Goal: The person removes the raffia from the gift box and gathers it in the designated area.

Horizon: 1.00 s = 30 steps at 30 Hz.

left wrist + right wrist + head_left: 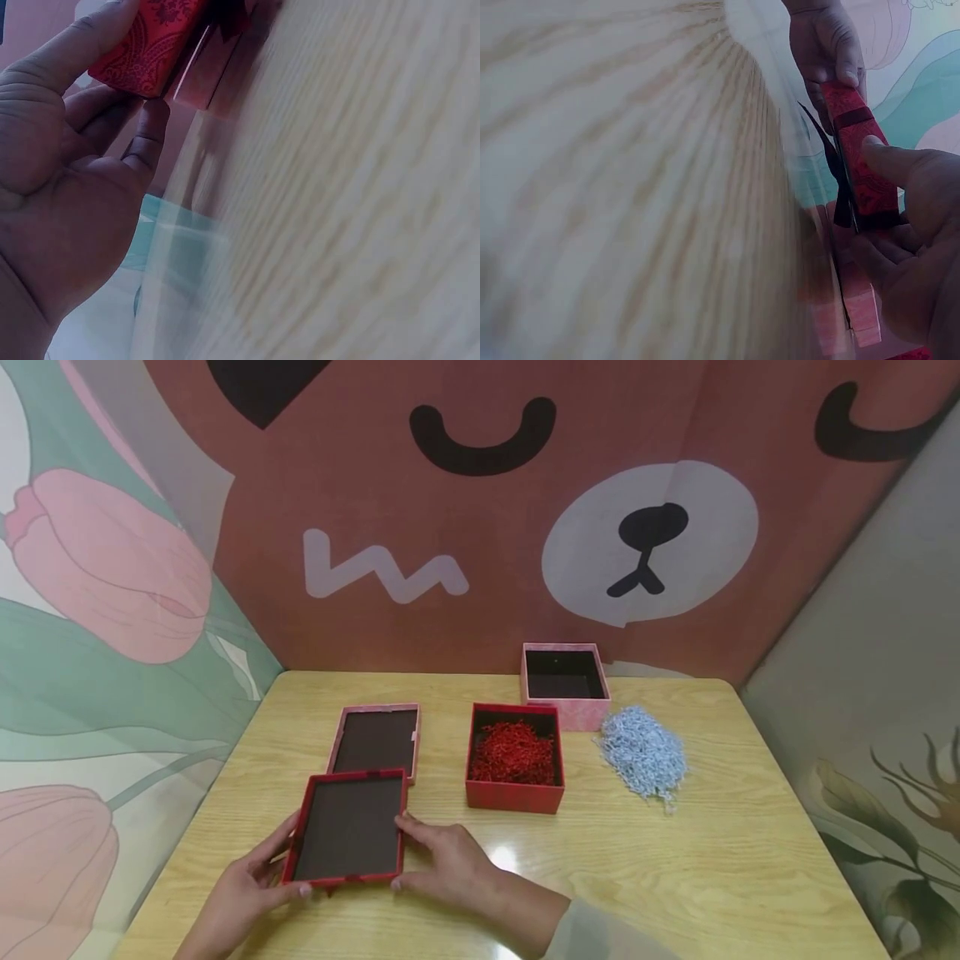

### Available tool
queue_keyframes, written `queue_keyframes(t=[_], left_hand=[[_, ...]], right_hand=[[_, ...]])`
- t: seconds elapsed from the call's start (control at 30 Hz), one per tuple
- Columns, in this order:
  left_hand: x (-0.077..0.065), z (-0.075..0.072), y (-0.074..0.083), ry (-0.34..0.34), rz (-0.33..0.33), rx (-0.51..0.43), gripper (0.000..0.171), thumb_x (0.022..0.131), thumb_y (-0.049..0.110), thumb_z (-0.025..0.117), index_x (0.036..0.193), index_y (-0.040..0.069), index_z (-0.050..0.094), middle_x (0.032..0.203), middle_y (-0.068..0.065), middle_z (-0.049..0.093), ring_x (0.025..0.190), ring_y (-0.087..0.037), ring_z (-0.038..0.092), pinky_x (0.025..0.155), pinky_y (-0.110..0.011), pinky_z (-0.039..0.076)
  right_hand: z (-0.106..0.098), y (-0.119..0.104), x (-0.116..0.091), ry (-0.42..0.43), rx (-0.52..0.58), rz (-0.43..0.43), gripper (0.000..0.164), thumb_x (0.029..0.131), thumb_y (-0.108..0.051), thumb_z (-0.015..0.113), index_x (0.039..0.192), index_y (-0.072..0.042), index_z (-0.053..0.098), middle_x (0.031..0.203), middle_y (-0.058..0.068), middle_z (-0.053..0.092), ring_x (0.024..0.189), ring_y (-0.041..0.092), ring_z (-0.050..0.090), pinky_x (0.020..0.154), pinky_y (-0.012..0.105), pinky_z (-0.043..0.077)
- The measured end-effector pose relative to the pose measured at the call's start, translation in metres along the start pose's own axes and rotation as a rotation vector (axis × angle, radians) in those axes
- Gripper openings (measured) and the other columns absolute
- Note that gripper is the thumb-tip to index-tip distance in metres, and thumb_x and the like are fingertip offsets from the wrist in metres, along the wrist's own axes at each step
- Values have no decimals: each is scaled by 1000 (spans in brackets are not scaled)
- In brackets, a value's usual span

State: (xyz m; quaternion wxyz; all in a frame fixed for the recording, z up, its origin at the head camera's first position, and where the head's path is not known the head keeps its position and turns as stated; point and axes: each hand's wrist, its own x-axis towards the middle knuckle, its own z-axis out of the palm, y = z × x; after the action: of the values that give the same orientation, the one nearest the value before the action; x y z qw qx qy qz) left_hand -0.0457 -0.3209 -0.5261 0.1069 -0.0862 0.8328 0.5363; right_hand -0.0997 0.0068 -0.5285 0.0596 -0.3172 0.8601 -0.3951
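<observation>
Between my two hands is a red patterned box lid (pixel 347 827), its dark inside facing up. My left hand (pixel 243 885) grips its left edge and near left corner, thumb on the near rim. On the other side my right hand (pixel 450 864) holds the right edge, fingers along it and thumb at the near corner. The right wrist view shows the lid's red side (pixel 859 154) with a dark ribbon, held off the table. Just behind the lid lies a pink box lid (pixel 377 739), partly covered by it. A red box (pixel 516 797) holding red shredded paper (pixel 513 753) stands to the right.
At the back of the wooden table (pixel 675 877) stands a pink box (pixel 568 714) with a dark inside. A heap of light blue shredded paper (pixel 643 752) lies beside it. A wall with a bear print (pixel 480 527) rises behind the table.
</observation>
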Motion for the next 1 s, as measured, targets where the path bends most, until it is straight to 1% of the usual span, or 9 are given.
queue_keyframes(t=[0.17, 0.3, 0.43, 0.5, 0.6, 0.67, 0.73, 0.93, 1.0], left_hand=[[-2, -3, 0, -20, -25, 22, 104, 73, 27, 96, 161, 28, 40, 156, -19, 47, 135, -32, 56, 95, -11, 48], [-1, -4, 0, -52, -52, 50, 105, 74, 30, 95, 162, 29, 38, 157, -20, 46, 136, -35, 56, 94, -10, 48], [2, -6, -1, -78, -35, 45, 105, 74, 28, 95, 162, 29, 37, 159, -18, 44, 138, -36, 54, 95, -12, 48], [4, -6, -1, -87, -30, 51, 106, 74, 28, 94, 162, 28, 37, 161, -18, 42, 139, -36, 52, 97, -15, 50], [6, -5, -1, -89, -54, 76, 107, 72, 31, 95, 163, 27, 37, 162, -16, 41, 141, -36, 50, 101, -21, 51], [8, -5, -1, -93, -68, 84, 108, 72, 31, 95, 163, 25, 36, 162, -17, 40, 142, -36, 49, 104, -27, 52], [9, -5, -2, -95, -78, 81, 109, 72, 30, 95, 163, 24, 36, 162, -17, 40, 142, -37, 49, 105, -30, 51], [11, -7, -4, -109, -75, 64, 108, 72, 27, 95, 163, 25, 36, 163, -18, 38, 143, -37, 48, 104, -28, 51], [11, -8, -5, -113, -67, 71, 108, 73, 27, 95, 163, 23, 36, 162, -20, 39, 142, -38, 48, 104, -30, 52]], right_hand=[[2, 0, 0, -43, -21, -6, 74, 83, -40, 87, 149, -19, 59, 151, -1, 53, 132, 10, 54, 107, 24, 48], [2, -1, 0, -79, -59, 4, 73, 84, -42, 85, 149, -18, 59, 151, -1, 53, 133, 10, 54, 107, 24, 47], [1, -2, 2, -100, -74, 12, 73, 85, -41, 84, 149, -17, 59, 151, 1, 53, 133, 11, 53, 108, 24, 47], [0, -2, 3, -106, -80, 13, 72, 85, -40, 84, 148, -16, 59, 150, 1, 54, 133, 11, 53, 108, 24, 47], [1, -3, 4, -114, -97, 16, 71, 85, -40, 83, 148, -16, 59, 151, 2, 54, 133, 11, 54, 107, 24, 48], [1, -2, 5, -118, -105, 20, 71, 86, -40, 83, 148, -16, 60, 151, 1, 54, 133, 11, 54, 106, 24, 48], [1, -3, 5, -124, -107, 27, 71, 86, -41, 83, 149, -17, 59, 151, 0, 54, 133, 11, 54, 106, 25, 49], [1, -3, 5, -137, -110, 32, 69, 88, -39, 80, 150, -19, 58, 153, -2, 52, 135, 12, 53, 108, 27, 47], [-1, -3, 5, -146, -122, 21, 68, 90, -38, 79, 151, -19, 56, 154, -2, 51, 136, 12, 52, 110, 28, 47]])
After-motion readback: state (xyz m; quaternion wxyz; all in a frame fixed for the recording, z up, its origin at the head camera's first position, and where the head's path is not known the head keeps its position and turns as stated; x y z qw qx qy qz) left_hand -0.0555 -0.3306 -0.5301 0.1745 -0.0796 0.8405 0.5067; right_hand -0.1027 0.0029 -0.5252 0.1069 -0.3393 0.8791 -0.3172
